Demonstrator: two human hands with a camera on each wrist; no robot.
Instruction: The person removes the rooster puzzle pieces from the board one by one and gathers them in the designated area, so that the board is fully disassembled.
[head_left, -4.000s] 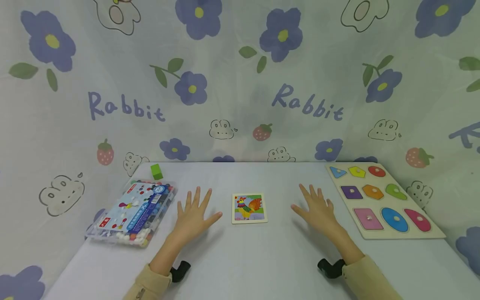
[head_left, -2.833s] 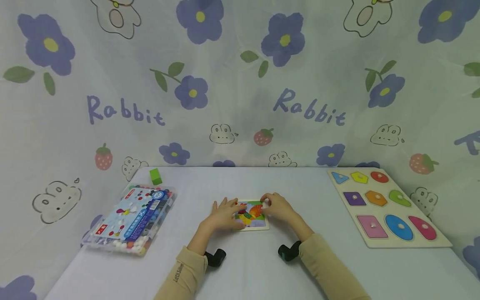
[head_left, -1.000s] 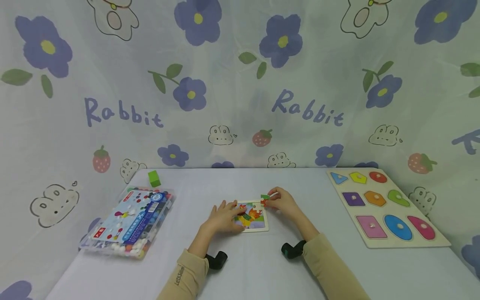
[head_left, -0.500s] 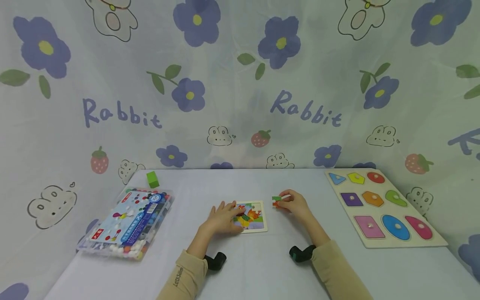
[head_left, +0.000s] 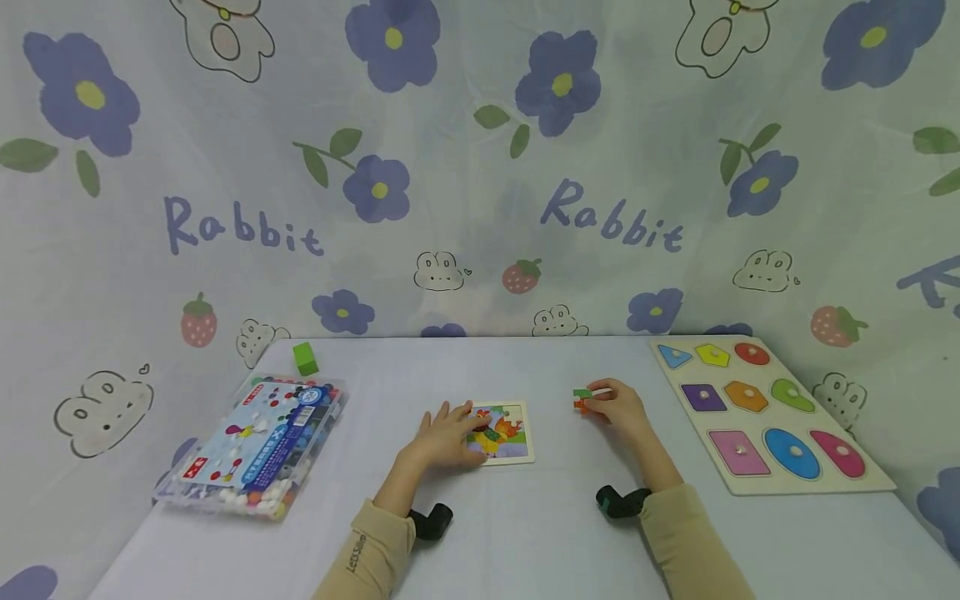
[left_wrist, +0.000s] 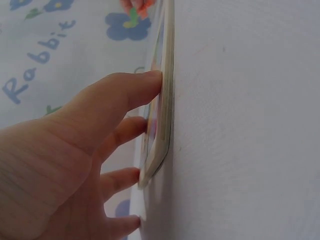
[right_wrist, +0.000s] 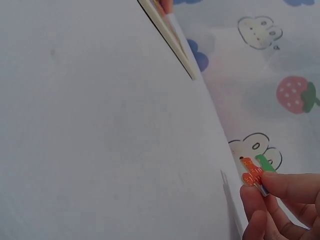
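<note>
A small framed jigsaw puzzle (head_left: 504,447) with a rooster picture lies mid-table, a gap at its upper right. My left hand (head_left: 447,439) rests on its left side, fingers spread. In the left wrist view the thumb and fingertips touch the puzzle's pale frame (left_wrist: 165,120). Off to the right of the puzzle, my right hand (head_left: 624,412) pinches a green-and-orange jigsaw piece (head_left: 581,395). The right wrist view shows this jigsaw piece (right_wrist: 252,172) between thumb and fingers, held above the white table.
At the left stands a clear plastic case (head_left: 251,437) of colourful beads or balls with a printed label. Behind it sits a green block (head_left: 305,358). A wooden shape board (head_left: 810,425) with knobbed pieces lies at the right. A patterned cloth (head_left: 480,167) hangs behind the table.
Both hands came in from the sides to the puzzle. The right hand lifted out its upper-right piece and carried it rightward, while the left hand has stayed on the puzzle.
</note>
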